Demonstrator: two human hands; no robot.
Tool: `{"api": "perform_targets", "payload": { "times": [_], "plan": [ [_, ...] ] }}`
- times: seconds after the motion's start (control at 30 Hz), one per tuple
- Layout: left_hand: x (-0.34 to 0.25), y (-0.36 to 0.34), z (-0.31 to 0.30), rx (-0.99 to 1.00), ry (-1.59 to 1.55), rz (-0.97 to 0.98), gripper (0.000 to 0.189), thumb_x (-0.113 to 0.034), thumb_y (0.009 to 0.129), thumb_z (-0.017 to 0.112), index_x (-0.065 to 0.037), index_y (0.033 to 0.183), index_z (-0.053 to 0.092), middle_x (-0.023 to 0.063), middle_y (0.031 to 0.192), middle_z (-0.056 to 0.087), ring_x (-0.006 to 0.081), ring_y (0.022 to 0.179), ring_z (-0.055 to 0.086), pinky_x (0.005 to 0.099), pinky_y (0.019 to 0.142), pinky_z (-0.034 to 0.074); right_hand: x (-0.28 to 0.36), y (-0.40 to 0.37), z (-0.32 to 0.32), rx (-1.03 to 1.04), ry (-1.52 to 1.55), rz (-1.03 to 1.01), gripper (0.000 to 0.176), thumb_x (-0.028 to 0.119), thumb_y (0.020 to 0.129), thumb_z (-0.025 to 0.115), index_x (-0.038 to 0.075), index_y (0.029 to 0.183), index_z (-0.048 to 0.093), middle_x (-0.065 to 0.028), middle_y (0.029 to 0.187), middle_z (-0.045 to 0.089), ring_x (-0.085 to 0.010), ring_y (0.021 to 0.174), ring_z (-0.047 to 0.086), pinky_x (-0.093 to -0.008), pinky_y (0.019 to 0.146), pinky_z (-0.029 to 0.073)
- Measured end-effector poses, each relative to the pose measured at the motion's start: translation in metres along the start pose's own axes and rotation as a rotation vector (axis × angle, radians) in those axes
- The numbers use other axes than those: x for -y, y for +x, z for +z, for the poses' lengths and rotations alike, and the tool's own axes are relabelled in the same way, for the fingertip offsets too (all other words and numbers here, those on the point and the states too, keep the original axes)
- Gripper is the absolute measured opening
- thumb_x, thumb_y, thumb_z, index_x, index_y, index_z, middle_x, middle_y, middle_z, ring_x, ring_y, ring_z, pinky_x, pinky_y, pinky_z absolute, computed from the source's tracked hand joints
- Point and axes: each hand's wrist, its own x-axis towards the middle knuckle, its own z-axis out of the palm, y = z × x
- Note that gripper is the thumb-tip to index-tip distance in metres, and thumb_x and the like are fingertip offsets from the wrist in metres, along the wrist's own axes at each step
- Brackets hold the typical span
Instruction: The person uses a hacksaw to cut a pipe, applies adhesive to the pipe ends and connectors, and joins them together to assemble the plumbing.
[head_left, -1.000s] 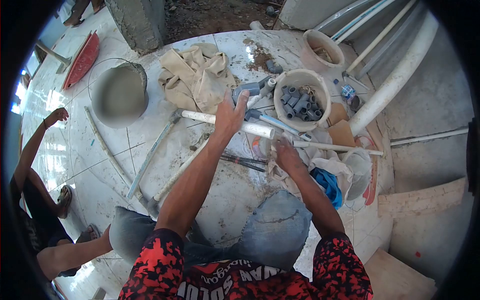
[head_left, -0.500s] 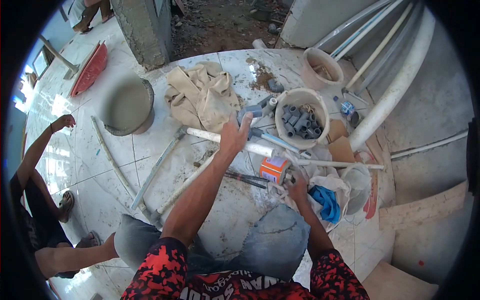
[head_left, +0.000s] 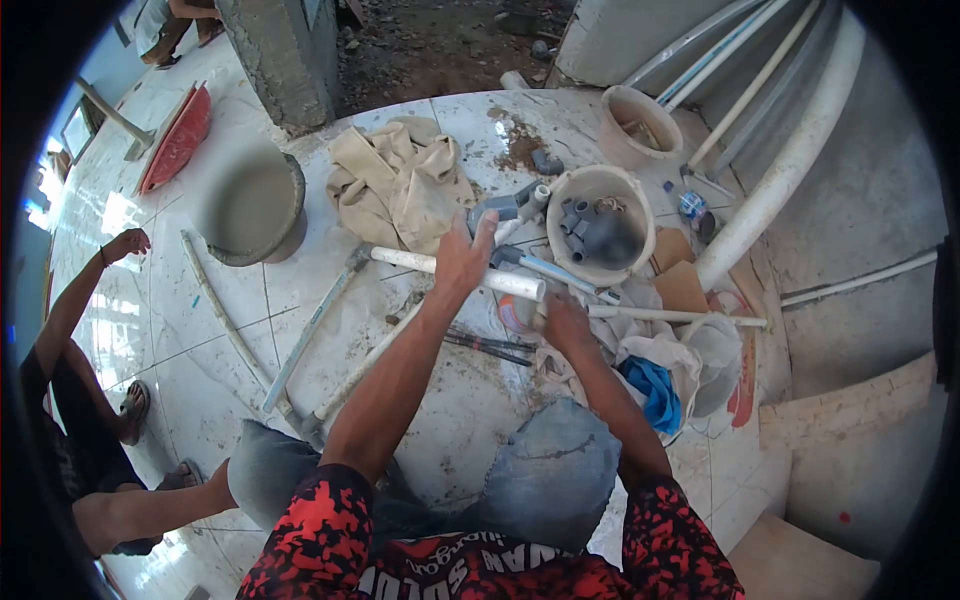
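My left hand point(head_left: 464, 258) is closed around a grey pipe fitting point(head_left: 490, 213), beside a white pipe point(head_left: 405, 259) that runs under the wrist. At that pipe's open right end is my right hand point(head_left: 568, 322), its fingers curled; whatever they hold is hidden. An orange-labelled can point(head_left: 515, 313) shows partly just left of the right hand, below the pipe. Close by lie a blue-striped pipe point(head_left: 560, 274) and another white pipe point(head_left: 650, 314).
A bucket of grey fittings point(head_left: 643, 235) stands ahead, with a smaller bucket point(head_left: 608, 120) behind. Left are a beige cloth point(head_left: 405, 190), a mortar bucket point(head_left: 292, 215) and another person's hand point(head_left: 130, 243). A sack with blue cloth point(head_left: 655, 392) lies right; long pipes point(head_left: 790, 190) lean there.
My right hand has moved up and left, from beside the can to the pipe's end. The can now shows less and sits farther left. My left hand still grips the fitting.
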Motion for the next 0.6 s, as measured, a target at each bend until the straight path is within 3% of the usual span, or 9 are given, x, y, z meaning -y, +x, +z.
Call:
{"api": "perform_targets", "payload": {
  "times": [0.1,0.17,0.2,0.27,0.33,0.37,0.43,0.47,0.6],
  "plan": [
    [-0.01,0.001,-0.009,0.041,-0.026,-0.048,0.069,-0.053,0.088,0.045,0.012,0.11,0.048,0.0334,0.087,0.059,0.0451,0.088,0.059,0.0454,0.077,0.044,0.012,0.011,-0.002,0.175,-0.15,0.115,0.044,0.02,0.073,0.066,0.007,0.113,0.054,-0.0199,0.113,0.051,-0.0372,0.102,0.053,-0.0444,0.088,0.044],
    [-0.007,0.006,-0.01,0.024,-0.043,-0.049,0.069,-0.053,0.088,0.045,0.012,0.111,0.048,0.0337,0.087,0.059,0.045,0.087,0.059,0.0451,0.077,0.044,0.011,0.003,-0.007,-0.178,-0.134,-0.005,0.041,0.019,0.072,0.067,0.007,0.109,0.055,-0.0185,0.113,0.05,-0.0375,0.094,0.056,-0.0449,0.08,0.047],
    [-0.007,0.005,-0.012,0.027,-0.04,-0.056,0.069,-0.053,0.088,0.045,0.012,0.111,0.048,0.0337,0.087,0.059,0.045,0.087,0.059,0.0451,0.077,0.044,0.006,-0.002,-0.012,-0.171,-0.132,-0.003,0.041,0.019,0.072,0.067,0.007,0.109,0.055,-0.0185,0.113,0.05,-0.0375,0.094,0.056,-0.0449,0.08,0.047],
    [-0.012,0.004,-0.012,0.0,-0.052,-0.014,0.07,-0.054,0.087,0.045,0.012,0.11,0.048,0.0344,0.086,0.059,0.0451,0.087,0.059,0.0456,0.076,0.044,-0.016,-0.011,-0.031,-0.366,0.138,-0.016,0.04,0.017,0.071,0.068,0.009,0.107,0.055,-0.0156,0.104,0.054,-0.0316,0.085,0.059,-0.0412,0.073,0.048],
    [-0.009,0.004,-0.009,0.018,-0.028,-0.024,0.07,-0.055,0.087,0.044,0.011,0.109,0.048,0.0345,0.086,0.059,0.0454,0.086,0.059,0.0461,0.076,0.044,-0.034,-0.022,-0.057,-0.384,0.507,0.107,0.037,0.013,0.074,0.066,0.005,0.108,0.054,-0.011,0.093,0.056,-0.0218,0.08,0.056,-0.0337,0.069,0.047],
    [-0.007,0.003,-0.007,0.031,0.0,-0.028,0.07,-0.056,0.087,0.044,0.011,0.108,0.048,0.0346,0.085,0.059,0.0457,0.085,0.059,0.0465,0.075,0.044,-0.036,-0.026,-0.068,-0.38,0.501,0.113,0.037,0.013,0.074,0.066,0.005,0.108,0.054,-0.011,0.093,0.056,-0.0218,0.08,0.056,-0.0337,0.069,0.047],
    [-0.004,0.0,-0.003,0.069,0.008,-0.042,0.07,-0.056,0.087,0.043,0.011,0.107,0.048,0.0343,0.084,0.059,0.0461,0.084,0.059,0.0474,0.074,0.044,-0.024,-0.036,-0.103,-0.415,1.162,0.299,0.034,0.01,0.078,0.062,0.001,0.109,0.053,-0.0063,0.088,0.056,-0.0144,0.08,0.052,-0.0281,0.068,0.045],
    [-0.002,-0.001,-0.001,0.098,0.021,-0.049,0.071,-0.057,0.087,0.043,0.01,0.107,0.048,0.0339,0.083,0.059,0.0465,0.082,0.059,0.0483,0.073,0.044,-0.018,-0.038,-0.114,-0.411,1.157,0.306,0.034,0.01,0.078,0.062,0.001,0.109,0.053,-0.0063,0.088,0.056,-0.0144,0.08,0.052,-0.0281,0.068,0.045],
    [0.004,-0.003,0.003,0.087,0.038,-0.015,0.071,-0.058,0.086,0.042,0.009,0.106,0.048,0.0329,0.08,0.059,0.0466,0.079,0.059,0.0496,0.071,0.044,0.022,-0.032,-0.145,-0.464,1.141,-0.109,0.036,0.007,0.079,0.061,-0.002,0.112,0.051,-0.0065,0.095,0.058,-0.014,0.082,0.055,-0.0274,0.073,0.046]
  ]
}}
